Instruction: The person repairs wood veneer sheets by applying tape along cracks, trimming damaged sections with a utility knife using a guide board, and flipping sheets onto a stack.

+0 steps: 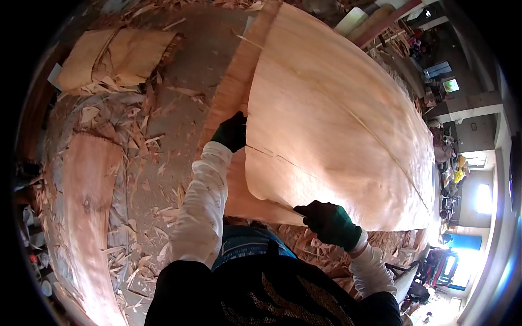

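Note:
A large thin wood veneer sheet [326, 119] spreads before me, with a split running inward from its left edge and a yellowish line along its length. Beneath it, more veneer [234, 185] shows at the left and lower edges. My left hand [231, 132], in a dark glove, has its fingers closed at the sheet's left edge, beside the split; the fingertips are partly hidden. My right hand [329, 224], in a dark green glove, is closed on the near edge of the sheet, which curls up slightly there.
At the upper left lies a tied veneer bundle [130, 57]. A long veneer strip [89, 201] lies at the left among scattered scraps [147, 136]. Shavings also cover the floor near my right arm. A red vehicle [439, 266] stands at the lower right.

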